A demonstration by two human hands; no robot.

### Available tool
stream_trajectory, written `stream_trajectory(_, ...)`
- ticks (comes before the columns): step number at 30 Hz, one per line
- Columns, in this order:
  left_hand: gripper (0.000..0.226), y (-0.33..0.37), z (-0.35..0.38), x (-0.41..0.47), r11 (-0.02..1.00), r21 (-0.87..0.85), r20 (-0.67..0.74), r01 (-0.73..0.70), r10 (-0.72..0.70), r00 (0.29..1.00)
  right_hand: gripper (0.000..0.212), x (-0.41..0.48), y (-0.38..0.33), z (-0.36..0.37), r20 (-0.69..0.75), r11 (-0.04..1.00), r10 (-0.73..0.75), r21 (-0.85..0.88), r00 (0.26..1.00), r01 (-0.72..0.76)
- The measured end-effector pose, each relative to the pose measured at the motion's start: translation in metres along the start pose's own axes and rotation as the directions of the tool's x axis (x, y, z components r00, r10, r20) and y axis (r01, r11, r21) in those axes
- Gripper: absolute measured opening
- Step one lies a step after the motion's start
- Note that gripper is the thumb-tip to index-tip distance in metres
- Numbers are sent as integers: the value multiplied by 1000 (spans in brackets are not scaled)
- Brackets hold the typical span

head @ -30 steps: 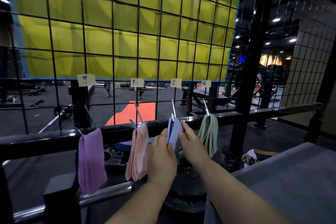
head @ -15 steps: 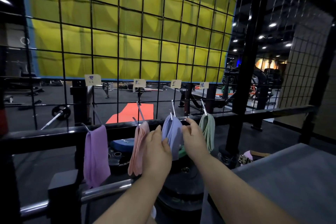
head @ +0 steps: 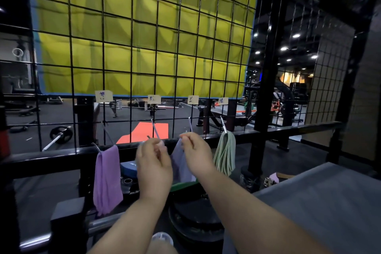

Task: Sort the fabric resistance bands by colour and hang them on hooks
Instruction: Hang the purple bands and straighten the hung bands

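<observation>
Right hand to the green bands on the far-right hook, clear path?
Probably yes, once it lets go: the right hand pinches the blue band, and the green bands hang just to its right with nothing between.

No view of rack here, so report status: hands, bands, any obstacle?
Right hand pinches blue band near hook. Left hand blurred, grip unclear. Purple band, green band hang clear.
</observation>
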State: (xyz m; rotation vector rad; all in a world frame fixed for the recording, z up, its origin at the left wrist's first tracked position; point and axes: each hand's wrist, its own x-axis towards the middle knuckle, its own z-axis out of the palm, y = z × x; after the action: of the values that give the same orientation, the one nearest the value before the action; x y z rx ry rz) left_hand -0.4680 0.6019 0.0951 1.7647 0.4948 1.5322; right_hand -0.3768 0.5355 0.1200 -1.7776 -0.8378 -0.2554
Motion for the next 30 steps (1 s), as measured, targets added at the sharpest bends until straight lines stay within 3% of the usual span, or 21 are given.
stream_trajectory(5,49,-6,-10,16,990,63,11,128,-128,992,32,-4,-12,10,134,999,30,38,991,-35)
stream_trajectory(13,38,-16,-11,31,974,113,179,196,-214,960,38,2,-10,29,199,997,66,-38,978,-60)
stream_trajectory(21,31,-16,-12,31,977,73,172,200,-210,963,32,1,-11,41,184,995,86,-59,979,-76)
stream_trajectory(30,21,-10,-27,34,968,28,165,251,-252,954,25,-6,-20,49,192,989,128,47,973,-139)
